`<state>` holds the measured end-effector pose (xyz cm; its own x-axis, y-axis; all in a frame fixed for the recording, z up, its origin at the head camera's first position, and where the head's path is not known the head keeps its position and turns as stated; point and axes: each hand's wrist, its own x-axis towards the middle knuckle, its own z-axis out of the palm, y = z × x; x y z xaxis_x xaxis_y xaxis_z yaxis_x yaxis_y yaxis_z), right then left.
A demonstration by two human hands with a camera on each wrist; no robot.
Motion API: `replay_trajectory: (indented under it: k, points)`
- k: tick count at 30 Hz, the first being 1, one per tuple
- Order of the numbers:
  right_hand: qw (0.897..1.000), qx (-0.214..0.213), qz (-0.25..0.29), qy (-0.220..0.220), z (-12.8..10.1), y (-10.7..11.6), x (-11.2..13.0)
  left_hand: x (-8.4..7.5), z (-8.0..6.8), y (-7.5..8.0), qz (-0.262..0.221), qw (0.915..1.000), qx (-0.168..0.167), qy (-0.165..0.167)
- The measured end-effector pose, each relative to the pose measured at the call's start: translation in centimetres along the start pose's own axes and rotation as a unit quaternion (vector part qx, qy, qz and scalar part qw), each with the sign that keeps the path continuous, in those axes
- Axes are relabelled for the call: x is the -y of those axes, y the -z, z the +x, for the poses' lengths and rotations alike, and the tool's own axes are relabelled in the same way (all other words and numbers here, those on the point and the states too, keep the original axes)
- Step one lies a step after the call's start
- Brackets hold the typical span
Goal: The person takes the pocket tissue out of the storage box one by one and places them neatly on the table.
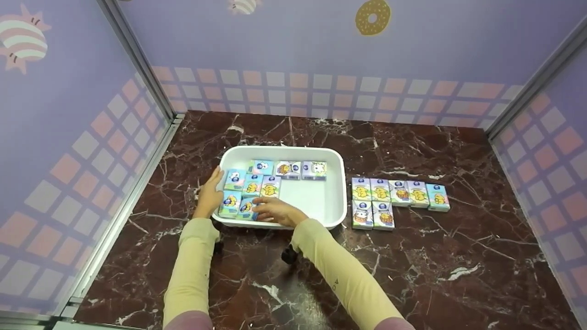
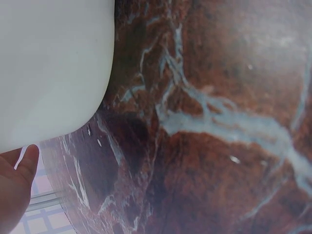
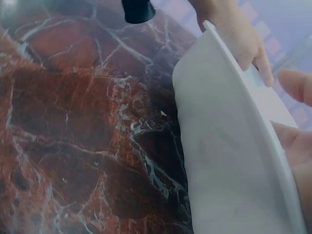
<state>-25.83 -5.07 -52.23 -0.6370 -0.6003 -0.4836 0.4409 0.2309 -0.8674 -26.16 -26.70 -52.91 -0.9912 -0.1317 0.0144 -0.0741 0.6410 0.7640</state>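
Observation:
A white tray [image 1: 312, 201] holds several small cartoon-printed packs, set along its back and left side. My left hand [image 1: 209, 195] lies against the tray's left rim with its fingers extended; in the left wrist view part of that hand [image 2: 14, 185] shows beside the white wall. Inside the tray, near the front, my right hand [image 1: 279, 211] has its fingertips at the right edge of a blue pack [image 1: 246, 207] in the front row. The right wrist view shows the thumb and fingers [image 3: 295, 141] spread apart over the rim.
Right of the tray, several more packs [image 1: 380, 195] lie in two rows on the dark red marbled table [image 1: 458, 256]. Purple patterned panels [image 1: 293, 50] enclose the back and sides. Dark wrist devices [image 1: 289, 255] hang under the sleeves.

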Motion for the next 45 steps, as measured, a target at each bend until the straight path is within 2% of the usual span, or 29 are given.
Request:
replay_trajectory:
  k: [6, 10, 13, 17, 20, 29, 38, 45]
  points:
    - [0.995, -0.083, -0.049, 0.028, -0.2, -0.7, 0.2, 0.1, 0.0, 0.1, 0.02, 0.9998, -0.007, -0.004]
    - [0.984, -0.154, -0.072, 0.055, -0.6, -1.0, 0.2, 0.0, 0.0, 0.1, 0.014, 0.9999, -0.005, -0.002]
    - [0.975, -0.201, -0.07, 0.069, -0.8, -1.0, 0.2, 0.0, 0.0, 0.0, 0.01, 0.9999, 0.0, 0.0]
    - [0.964, -0.236, -0.076, 0.091, -1.1, -0.5, 0.2, -0.1, 0.0, 0.0, 0.008, 1.0, 0.004, 0.004]
    - [0.964, -0.235, -0.075, 0.095, -1.5, 0.2, 0.4, 0.0, 0.1, 0.0, 0.007, 0.9999, 0.005, 0.007]
    - [0.977, -0.208, 0.004, 0.055, -3.6, 2.3, 1.6, 0.2, 0.1, 0.0, 0.003, 1.0, 0.003, 0.008]
    - [0.983, -0.169, 0.027, 0.065, -7.3, 4.8, 2.0, 0.1, 0.1, 0.0, 0.017, 0.9998, 0.005, 0.012]
    - [0.986, -0.135, 0.057, 0.084, -10.8, 8.4, 1.9, 0.0, 0.0, 0.0, 0.019, 0.9998, 0.001, 0.009]
